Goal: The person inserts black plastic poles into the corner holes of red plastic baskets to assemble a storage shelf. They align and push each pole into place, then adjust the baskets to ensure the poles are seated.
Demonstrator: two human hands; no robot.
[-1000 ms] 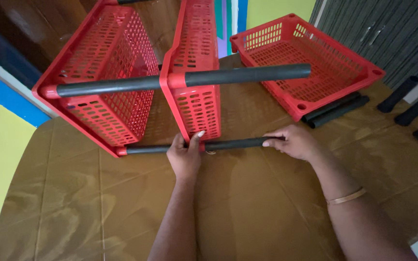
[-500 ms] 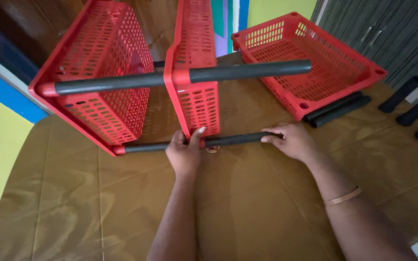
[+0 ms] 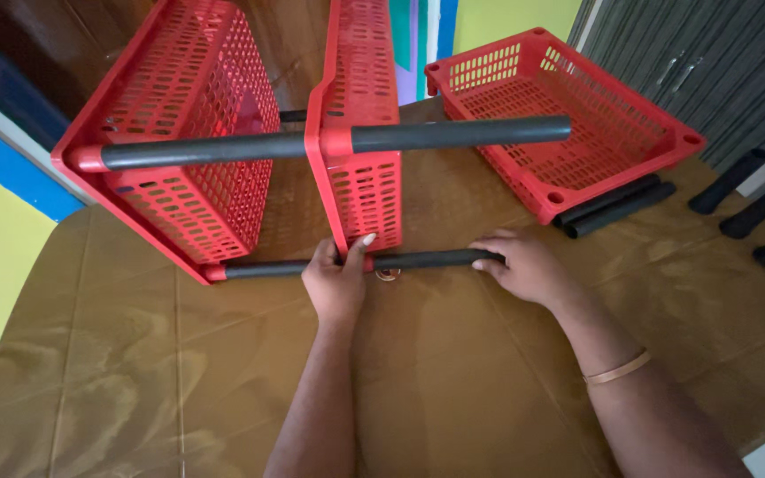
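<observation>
A red basket rack lies on its side on the brown table [image 3: 179, 372]. Two red perforated baskets, a left basket [image 3: 179, 124] and a middle basket [image 3: 360, 133], are joined by black tubes. My left hand [image 3: 340, 281] grips the lower corner of the middle basket, thumb up against it. My right hand [image 3: 520, 265] is closed over the free end of the lower black tube [image 3: 427, 259], which runs out of that corner. An upper black tube [image 3: 453, 134] sticks out to the right above it.
A third, loose red basket [image 3: 568, 115] sits upright at the back right, with two black tubes [image 3: 617, 204] lying at its near edge. Several more black tubes [image 3: 759, 208] lie at the far right. A grey cabinet stands behind them.
My right hand has slid slightly left and down along the lower tube. The rack and my left hand stay nearly where they were.
</observation>
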